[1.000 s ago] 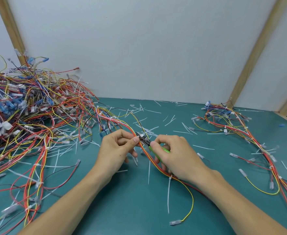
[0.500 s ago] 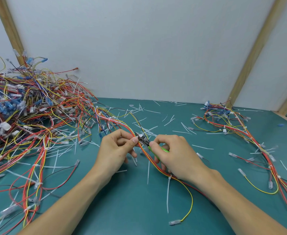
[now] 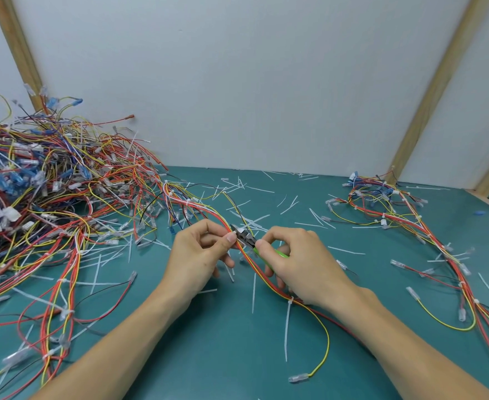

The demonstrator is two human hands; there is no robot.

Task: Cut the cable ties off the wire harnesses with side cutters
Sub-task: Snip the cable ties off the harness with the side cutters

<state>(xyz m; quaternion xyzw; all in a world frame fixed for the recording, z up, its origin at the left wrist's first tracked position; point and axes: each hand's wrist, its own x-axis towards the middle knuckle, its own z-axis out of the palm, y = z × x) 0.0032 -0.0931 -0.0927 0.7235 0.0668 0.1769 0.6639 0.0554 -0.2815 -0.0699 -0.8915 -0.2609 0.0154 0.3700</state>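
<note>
A red, orange and yellow wire harness [image 3: 262,277] runs from the left pile across the middle of the green table toward me. My left hand [image 3: 200,255] pinches it between thumb and forefinger at a white cable tie [image 3: 231,232]. My right hand [image 3: 301,261] grips green-handled side cutters [image 3: 247,238], whose dark jaws sit at the harness right beside my left fingertips. Another white cable tie [image 3: 288,321] still wraps the harness lower down, its long tail lying toward me.
A big tangled pile of harnesses [image 3: 44,203] with blue and clear connectors fills the left side. A smaller harness bundle [image 3: 387,209] lies at the back right, trailing down the right edge. Cut white tie pieces [image 3: 289,206] litter the table [image 3: 223,356]. A white wall stands behind.
Both hands stay almost in place at the harness. The cutter jaws have shifted slightly up toward the tie by my left fingertips.
</note>
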